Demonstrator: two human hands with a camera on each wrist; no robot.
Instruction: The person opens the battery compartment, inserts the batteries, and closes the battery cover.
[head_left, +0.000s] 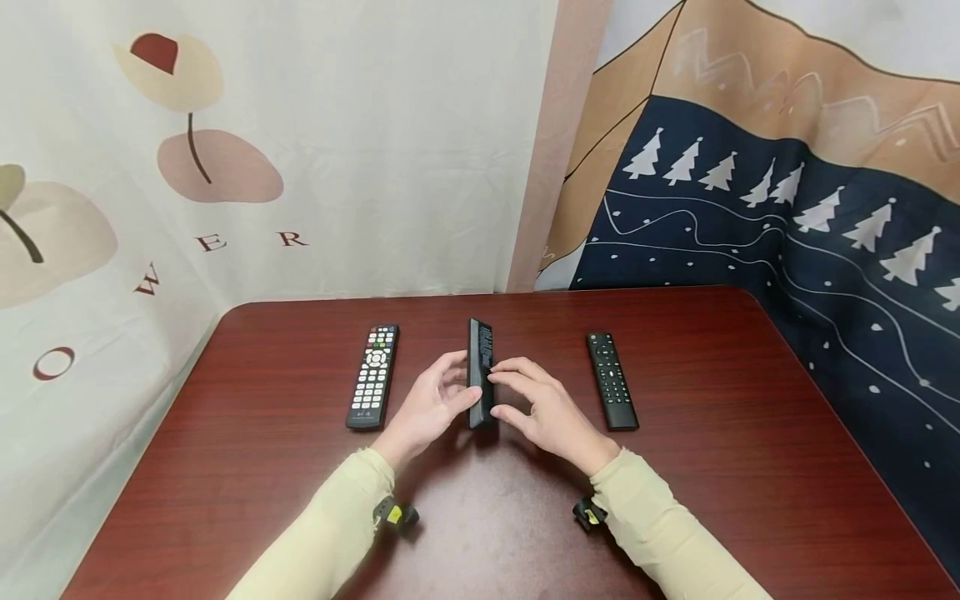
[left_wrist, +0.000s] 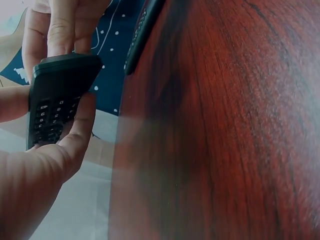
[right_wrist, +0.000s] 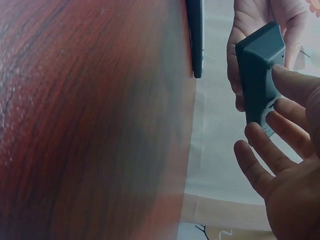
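Observation:
Between the two hands a black remote control (head_left: pixel 474 358) is held up on its edge above the table. My left hand (head_left: pixel 431 404) grips it, thumb on one side and fingers on the other. Its rows of keys face the left palm in the left wrist view, where the remote (left_wrist: pixel 65 77) tilts away. My right hand (head_left: pixel 551 412) has its fingertips against the smooth back of the remote (right_wrist: pixel 257 70), its fingers spread and loosely bent. Part of the keypad is hidden behind the left fingers.
On the brown wooden table (head_left: pixel 480 533) lie two more black remotes: one with white keys (head_left: pixel 372 375) to the left, a slimmer one with dark keys (head_left: pixel 611 379) to the right. Patterned curtains (head_left: pixel 390 150) hang behind the table's far edge.

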